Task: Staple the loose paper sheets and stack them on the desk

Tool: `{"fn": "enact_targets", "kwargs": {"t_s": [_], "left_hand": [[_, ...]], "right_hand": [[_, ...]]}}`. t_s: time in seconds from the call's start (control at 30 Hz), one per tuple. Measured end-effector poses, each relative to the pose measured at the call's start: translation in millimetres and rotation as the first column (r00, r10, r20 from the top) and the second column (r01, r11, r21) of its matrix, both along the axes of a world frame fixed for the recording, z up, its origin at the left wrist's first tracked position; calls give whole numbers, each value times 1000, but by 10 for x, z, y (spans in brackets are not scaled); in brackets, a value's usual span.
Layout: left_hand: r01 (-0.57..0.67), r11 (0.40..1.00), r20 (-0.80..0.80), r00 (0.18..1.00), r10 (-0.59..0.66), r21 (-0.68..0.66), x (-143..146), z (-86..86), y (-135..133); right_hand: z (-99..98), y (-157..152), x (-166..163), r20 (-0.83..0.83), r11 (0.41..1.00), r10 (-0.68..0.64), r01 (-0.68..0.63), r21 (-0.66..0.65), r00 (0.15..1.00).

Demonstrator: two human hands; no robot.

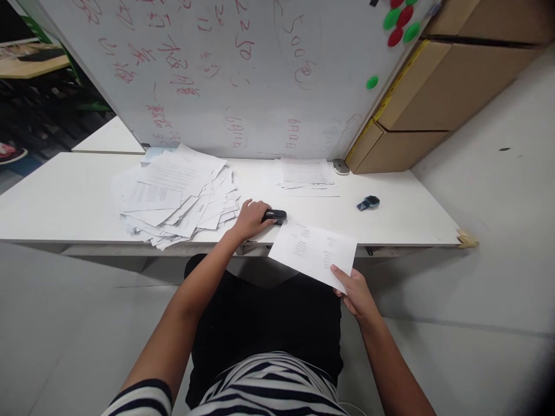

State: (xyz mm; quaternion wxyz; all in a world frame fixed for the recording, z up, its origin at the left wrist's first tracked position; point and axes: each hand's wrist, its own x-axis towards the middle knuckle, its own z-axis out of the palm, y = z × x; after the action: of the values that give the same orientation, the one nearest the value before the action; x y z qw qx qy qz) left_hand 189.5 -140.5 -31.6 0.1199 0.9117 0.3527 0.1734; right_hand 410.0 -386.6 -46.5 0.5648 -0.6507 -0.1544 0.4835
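My left hand (254, 218) is wrapped around a black stapler (276, 215) resting near the front edge of the white desk. Held by its lower right corner, a printed sheet of paper (313, 254) is pinched between the thumb and fingers of my right hand (353, 289). The sheet's upper left corner reaches close to the stapler's front end; whether it lies between the jaws I cannot tell. Left of my left hand spreads a large untidy pile of printed papers (182, 193). A neater stack of papers (306, 172) lies behind the stapler, against the whiteboard.
A whiteboard (255, 75) with red writing and round magnets stands along the desk's (65, 196) back. Cardboard boxes (437, 86) are stacked at the right. A watch (368, 202) lies on the right of the desk, and a grey round object (340, 167) sits by the boxes.
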Motion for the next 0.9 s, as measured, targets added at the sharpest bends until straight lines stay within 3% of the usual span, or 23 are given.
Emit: {"fn": "enact_targets", "kwargs": {"t_s": [0.43,0.73,0.9], "left_hand": [[62,998,0,998,-62,0,-41,24,-39],[48,993,0,999,-48,-109,-37,140,-101],[6,998,131,991,2,-63,186,294,-113]], "right_hand": [[-77,43,1,39,997,69,-68,-22,997],[-78,28,24,40,996,84,-83,-28,996],[-63,26,25,42,996,79,-76,-54,996]]}}
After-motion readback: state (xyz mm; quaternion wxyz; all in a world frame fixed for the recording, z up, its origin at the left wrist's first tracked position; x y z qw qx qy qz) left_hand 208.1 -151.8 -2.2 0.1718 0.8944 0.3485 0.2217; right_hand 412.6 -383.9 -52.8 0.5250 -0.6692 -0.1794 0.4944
